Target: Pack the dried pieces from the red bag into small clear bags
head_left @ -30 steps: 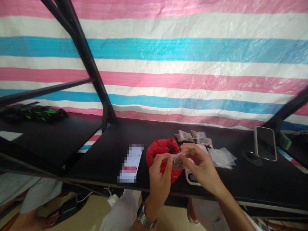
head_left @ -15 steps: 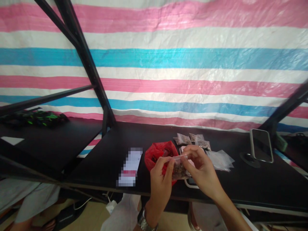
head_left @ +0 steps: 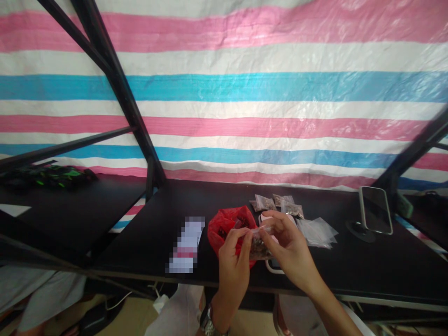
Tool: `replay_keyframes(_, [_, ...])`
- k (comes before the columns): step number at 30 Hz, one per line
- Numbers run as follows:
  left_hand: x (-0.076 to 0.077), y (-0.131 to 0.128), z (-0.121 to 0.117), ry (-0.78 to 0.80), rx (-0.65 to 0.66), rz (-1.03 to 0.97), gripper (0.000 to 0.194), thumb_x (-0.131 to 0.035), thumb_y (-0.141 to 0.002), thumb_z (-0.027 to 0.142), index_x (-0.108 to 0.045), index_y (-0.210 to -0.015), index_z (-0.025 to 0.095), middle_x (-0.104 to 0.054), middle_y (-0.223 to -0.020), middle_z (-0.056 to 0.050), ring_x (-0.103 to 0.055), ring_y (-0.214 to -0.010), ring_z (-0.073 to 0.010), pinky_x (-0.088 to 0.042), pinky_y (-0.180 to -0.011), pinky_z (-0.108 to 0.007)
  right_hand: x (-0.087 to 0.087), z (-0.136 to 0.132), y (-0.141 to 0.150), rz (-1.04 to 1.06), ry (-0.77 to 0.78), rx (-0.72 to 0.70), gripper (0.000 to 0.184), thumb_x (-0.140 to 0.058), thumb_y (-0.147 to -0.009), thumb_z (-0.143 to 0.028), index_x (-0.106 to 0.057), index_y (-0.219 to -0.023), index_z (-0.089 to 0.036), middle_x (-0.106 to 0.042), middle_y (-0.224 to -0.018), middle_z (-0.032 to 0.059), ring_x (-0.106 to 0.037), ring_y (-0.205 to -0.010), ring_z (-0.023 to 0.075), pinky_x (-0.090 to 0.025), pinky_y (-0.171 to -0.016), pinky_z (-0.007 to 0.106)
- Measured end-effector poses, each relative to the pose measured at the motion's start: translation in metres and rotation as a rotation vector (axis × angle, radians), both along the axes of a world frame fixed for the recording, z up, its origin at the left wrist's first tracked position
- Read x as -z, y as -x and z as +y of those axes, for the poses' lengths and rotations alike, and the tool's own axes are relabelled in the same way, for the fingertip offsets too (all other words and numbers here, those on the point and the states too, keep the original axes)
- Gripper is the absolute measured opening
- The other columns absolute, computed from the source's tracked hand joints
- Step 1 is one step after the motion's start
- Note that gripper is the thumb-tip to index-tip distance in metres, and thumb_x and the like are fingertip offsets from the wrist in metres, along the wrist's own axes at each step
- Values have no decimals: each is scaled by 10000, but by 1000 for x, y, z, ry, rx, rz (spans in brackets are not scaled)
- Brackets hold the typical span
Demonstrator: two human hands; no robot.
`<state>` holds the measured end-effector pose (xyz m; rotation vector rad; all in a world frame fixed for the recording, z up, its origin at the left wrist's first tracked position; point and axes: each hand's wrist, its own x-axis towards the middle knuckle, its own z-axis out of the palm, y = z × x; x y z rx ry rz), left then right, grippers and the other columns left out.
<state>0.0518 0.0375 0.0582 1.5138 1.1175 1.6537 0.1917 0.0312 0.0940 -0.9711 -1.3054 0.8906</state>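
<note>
Between both hands is a small clear zip bag (head_left: 259, 249) with dark brownish bits inside. My left hand (head_left: 235, 259) pinches its top left corner, thumb against fingers. The thumb and fingers of my right hand (head_left: 289, 247) press on the bag's top edge farther right. Just behind the left hand sits an open red plastic bag (head_left: 224, 223) holding dark pieces. Partly hidden under the right hand is a pinkish-white device (head_left: 275, 267), perhaps a scale. Several filled zip bags (head_left: 265, 202) lie beyond it, and flat clear bags (head_left: 318, 232) lie to the right.
A phone (head_left: 376, 210) leans on a round stand at the right of the black table (head_left: 147, 224). On the left lies a blurred-out paper or screen (head_left: 187, 245). Black metal posts (head_left: 128, 98) rise before a striped sheet. Another person's legs (head_left: 52, 294) show at lower left.
My right thumb and fingers have shifted slightly left along the zip bag's top edge. The camera view has moved a little; the left hand keeps its pinch.
</note>
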Motion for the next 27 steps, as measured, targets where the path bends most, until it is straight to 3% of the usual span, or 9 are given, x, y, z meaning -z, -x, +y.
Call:
replay_keyframes(7, [-1, 0, -1, -16, 4, 24, 387, -606, -1029, 528, -779, -905, 205, -780, -852, -49, -728, -759, -169, -585, -726, -244, 1, 0, 2, 6, -32, 63, 351, -782, -917, -456, -588, -1145, -273, -688, -896, -3, -679, -813, 148, -581, -768, 265])
replay_keyframes(12, [-3, 1, -1, -86, 24, 43, 289, -622, -1040, 417, -769, -903, 209, -763, -851, -32, -713, -777, -154, -564, -728, -230, 1, -1, 6, -25, -53, 46, 374, -768, -930, -437, -605, -1224, -275, -702, -934, 8, -690, -844, 148, -587, -786, 260])
replay_keyframes(18, [-7, 1, 4, -119, 97, 157, 236, -607, -1052, 322, -789, -933, 228, -758, -872, -30, -698, -832, -171, -553, -778, -261, -3, 4, -2, -6, -30, 47, 360, -828, -874, -435, -598, -1091, -261, -705, -870, 2, -691, -779, 153, -581, -695, 254])
replay_keyframes(20, [-6, 1, 4, -121, 105, 178, 211, -573, -1066, 285, -778, -1063, 238, -779, -989, -43, -713, -933, -187, -562, -847, -283, -5, 17, -19, -5, -27, 58, 406, -846, -842, -466, -601, -1089, -257, -712, -878, 7, -696, -781, 165, -589, -699, 276])
replay_keyframes(22, [-3, 2, 2, -151, 52, 190, 211, -543, -1074, 246, -733, -1165, 241, -774, -1087, -50, -703, -1030, -195, -555, -918, -304, -5, 39, -43, -45, -28, 205, 477, -856, -790, -554, -612, -1054, -240, -733, -942, 43, -713, -841, 198, -608, -748, 321])
replay_keyframes(25, [6, 7, -2, -229, -105, 239, 196, -513, -1072, 188, -685, -1152, 237, -746, -1083, -40, -667, -1055, -187, -528, -959, -315, 1, 84, -86, -147, 87, 424, 661, -813, -713, -681, -615, -1145, -222, -745, -937, 69, -718, -788, 241, -614, -697, 379])
replay_keyframes(27, [15, 11, -6, -285, -181, 297, 210, -483, -1070, 144, -668, -1122, 230, -727, -1051, -34, -648, -1039, -181, -514, -968, -318, 10, 113, -109, -208, 146, 495, 615, -797, -686, -656, -632, -1061, -198, -724, -848, 72, -692, -717, 242, -584, -640, 374])
